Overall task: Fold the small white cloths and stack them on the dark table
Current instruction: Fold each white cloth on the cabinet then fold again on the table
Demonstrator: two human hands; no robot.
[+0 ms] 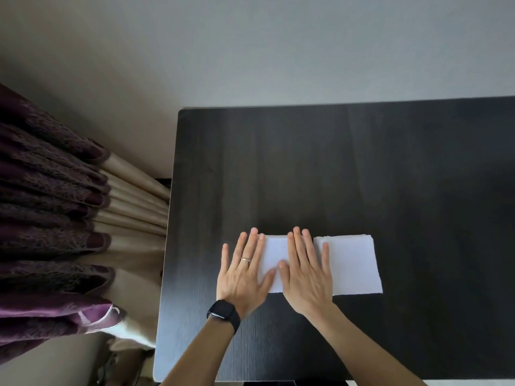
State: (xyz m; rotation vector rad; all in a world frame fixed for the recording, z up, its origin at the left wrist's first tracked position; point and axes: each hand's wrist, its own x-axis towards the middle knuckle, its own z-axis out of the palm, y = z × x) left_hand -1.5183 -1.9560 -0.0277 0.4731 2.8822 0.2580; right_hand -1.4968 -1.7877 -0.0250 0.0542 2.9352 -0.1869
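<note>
Two small white cloths lie side by side near the front of the dark table (334, 162). The left cloth (276, 254) is folded and lies under both hands. My left hand (243, 271) presses flat on its left part, fingers straight and spread, a ring on one finger and a black watch on the wrist. My right hand (305, 271) presses flat on its right part, and its little finger reaches onto the neighbouring cloth. The right cloth (352, 264) is a folded stack with layered edges showing at its top.
A purple and beige curtain (64, 232) hangs in folds just left of the table's left edge. A pale wall (278, 51) runs behind the table's far edge. The dark tabletop stretches away to the right and to the back.
</note>
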